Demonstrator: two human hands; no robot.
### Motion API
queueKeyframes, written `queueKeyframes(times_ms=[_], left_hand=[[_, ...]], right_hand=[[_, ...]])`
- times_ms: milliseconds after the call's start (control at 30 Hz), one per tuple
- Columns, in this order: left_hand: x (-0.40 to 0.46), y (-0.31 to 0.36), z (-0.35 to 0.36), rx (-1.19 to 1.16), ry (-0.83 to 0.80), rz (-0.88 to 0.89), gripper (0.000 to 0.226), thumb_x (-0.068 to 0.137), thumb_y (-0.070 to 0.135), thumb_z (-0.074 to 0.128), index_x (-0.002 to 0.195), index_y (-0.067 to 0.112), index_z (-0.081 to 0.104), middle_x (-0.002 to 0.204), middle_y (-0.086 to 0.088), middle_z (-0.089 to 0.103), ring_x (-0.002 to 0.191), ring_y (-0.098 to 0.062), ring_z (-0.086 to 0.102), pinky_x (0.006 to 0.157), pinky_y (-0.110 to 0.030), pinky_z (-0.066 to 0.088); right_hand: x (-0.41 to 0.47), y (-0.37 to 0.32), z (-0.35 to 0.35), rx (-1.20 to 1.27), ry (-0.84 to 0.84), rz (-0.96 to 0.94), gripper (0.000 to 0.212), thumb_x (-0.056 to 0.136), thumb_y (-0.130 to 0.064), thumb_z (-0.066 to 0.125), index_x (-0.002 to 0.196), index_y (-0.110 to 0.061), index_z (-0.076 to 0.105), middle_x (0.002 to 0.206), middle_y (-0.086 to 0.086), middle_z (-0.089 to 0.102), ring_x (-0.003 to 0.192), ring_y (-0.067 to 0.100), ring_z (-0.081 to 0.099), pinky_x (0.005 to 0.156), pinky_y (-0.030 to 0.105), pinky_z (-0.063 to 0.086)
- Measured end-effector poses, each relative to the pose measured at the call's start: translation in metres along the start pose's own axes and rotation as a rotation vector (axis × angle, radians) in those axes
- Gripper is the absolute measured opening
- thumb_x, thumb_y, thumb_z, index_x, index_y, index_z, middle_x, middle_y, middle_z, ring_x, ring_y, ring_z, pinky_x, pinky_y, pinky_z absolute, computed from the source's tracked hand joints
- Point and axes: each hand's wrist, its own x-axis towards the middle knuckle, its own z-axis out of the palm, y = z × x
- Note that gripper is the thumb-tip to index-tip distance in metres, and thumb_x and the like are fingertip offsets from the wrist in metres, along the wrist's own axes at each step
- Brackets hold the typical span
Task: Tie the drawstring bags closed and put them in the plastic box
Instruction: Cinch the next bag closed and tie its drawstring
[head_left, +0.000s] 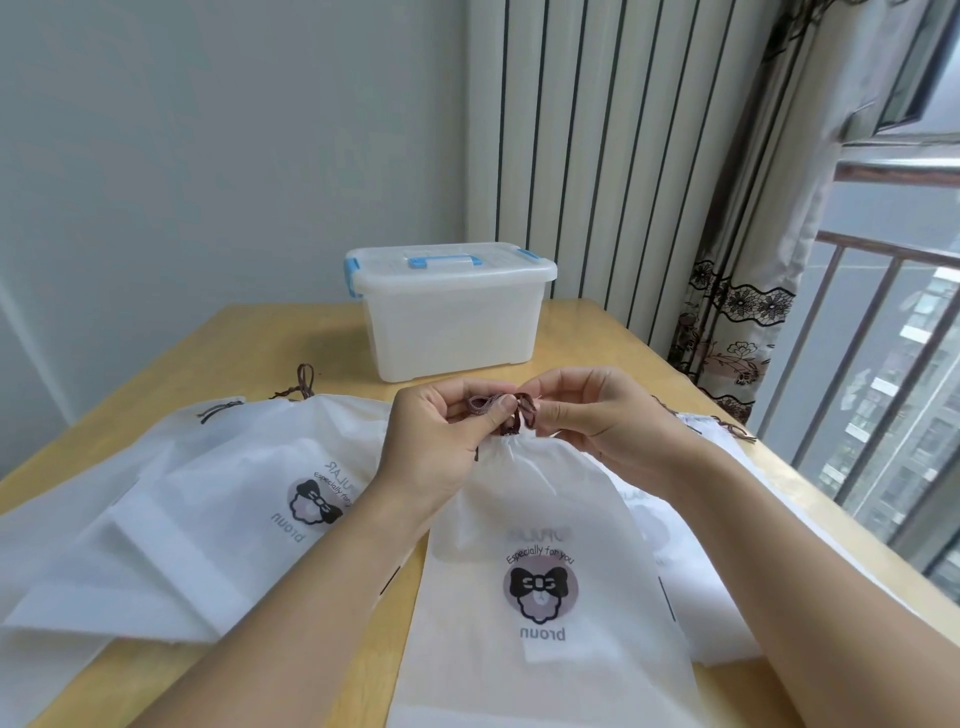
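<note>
Two loops of brown cord (511, 413) stand up from the gathered neck of the nearest bag (519, 561), which lies flat on the desk (249, 343) directly in front of the person. The left hand (441, 431) pinches one loop between thumb and fingers, and the right hand (587, 415) pinches the other, so the bow looks to be mid-tie. The bag is thin, white and limp; it probably weighs almost nothing and will crumple or slide if taken by its body, so the cinched neck or the cord itself seems the surest hold. The cord looks braided and should grip a knot well. More bags (234, 483) lie spread to the left and right, some overlapping. The plastic box (452, 322) sits at the far edge, its lid with blue clasps on.
</note>
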Motion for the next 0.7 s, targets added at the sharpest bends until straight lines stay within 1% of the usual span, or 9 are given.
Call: queueKeyframes(times_ms=[100,167,267,333,433,500,567,633,700], left_hand=[[0.0010,-0.0033,-0.0006,0.104,-0.025,0.062,0.010,0.083,0.005,0.075,0.092,0.008,0.078,0.081,-0.012,0.077,0.072,-0.017,0.071,0.074,-0.024,0.057],[0.0002,-0.0048,0.0006,0.103,-0.033,0.067,0.013,0.083,0.005,0.076,0.096,0.006,0.077,0.083,-0.012,0.077,0.073,-0.018,0.072,0.075,-0.026,0.058],[-0.0005,-0.0037,0.0019,0.070,-0.037,0.045,0.020,0.083,0.005,0.075,0.103,0.004,0.074,0.080,-0.014,0.076,0.069,-0.017,0.070,0.068,-0.021,0.055],[-0.0003,-0.0020,0.0017,0.043,-0.041,0.007,0.024,0.084,0.005,0.075,0.107,0.006,0.071,0.078,-0.010,0.076,0.067,-0.015,0.070,0.067,-0.021,0.055],[-0.0005,-0.0018,0.0008,0.021,-0.057,-0.048,0.014,0.082,0.010,0.076,0.096,0.009,0.074,0.074,-0.004,0.075,0.066,-0.013,0.069,0.067,-0.021,0.054],[0.0004,-0.0027,-0.0003,0.011,-0.054,-0.075,0.008,0.081,0.010,0.077,0.089,0.011,0.074,0.073,-0.005,0.074,0.066,-0.015,0.068,0.071,-0.027,0.053],[0.0022,-0.0032,-0.0027,-0.051,-0.083,-0.118,0.012,0.082,0.007,0.075,0.094,0.004,0.074,0.074,-0.008,0.071,0.066,-0.016,0.066,0.072,-0.025,0.053],[0.0035,-0.0013,-0.0045,-0.152,-0.129,-0.184,0.024,0.082,0.006,0.073,0.103,-0.005,0.071,0.077,-0.010,0.069,0.068,-0.015,0.065,0.069,-0.020,0.052],[0.0042,0.0010,-0.0057,-0.241,-0.141,-0.239,0.029,0.080,0.006,0.072,0.105,-0.006,0.070,0.082,-0.011,0.070,0.071,-0.016,0.066,0.069,-0.018,0.053]], right_hand=[[-0.0004,-0.0028,-0.0019,0.095,-0.012,-0.005,0.028,0.071,-0.012,0.078,0.099,-0.010,0.075,0.082,0.015,0.069,0.069,0.019,0.060,0.071,0.028,0.050],[0.0000,-0.0025,0.0004,0.105,-0.016,-0.029,0.027,0.071,-0.010,0.077,0.098,-0.011,0.076,0.080,0.016,0.070,0.066,0.020,0.059,0.068,0.026,0.051],[0.0019,-0.0011,0.0018,0.060,0.034,-0.112,0.020,0.069,-0.010,0.078,0.089,-0.015,0.081,0.078,0.015,0.071,0.065,0.022,0.058,0.064,0.027,0.048],[0.0030,0.0002,0.0019,0.032,0.054,-0.178,0.015,0.069,-0.010,0.079,0.082,-0.015,0.082,0.076,0.015,0.072,0.064,0.023,0.057,0.062,0.028,0.047],[0.0038,0.0021,0.0043,-0.055,0.053,-0.253,0.014,0.071,-0.012,0.078,0.083,-0.006,0.078,0.073,0.012,0.071,0.058,0.016,0.055,0.058,0.024,0.046],[0.0034,0.0029,0.0067,-0.153,0.047,-0.290,0.015,0.073,-0.017,0.077,0.083,-0.006,0.076,0.070,0.004,0.071,0.057,0.011,0.052,0.056,0.022,0.043],[0.0027,0.0028,0.0078,-0.195,0.052,-0.319,0.015,0.073,-0.020,0.077,0.082,-0.008,0.075,0.069,-0.003,0.070,0.056,0.008,0.052,0.055,0.021,0.041],[0.0032,0.0030,0.0072,-0.179,0.061,-0.347,0.013,0.073,-0.019,0.077,0.081,-0.008,0.074,0.068,-0.004,0.070,0.056,0.007,0.054,0.055,0.019,0.042],[0.0037,0.0034,0.0070,-0.203,0.052,-0.368,0.013,0.074,-0.019,0.077,0.081,-0.010,0.073,0.070,-0.006,0.071,0.060,0.006,0.060,0.059,0.017,0.047]])
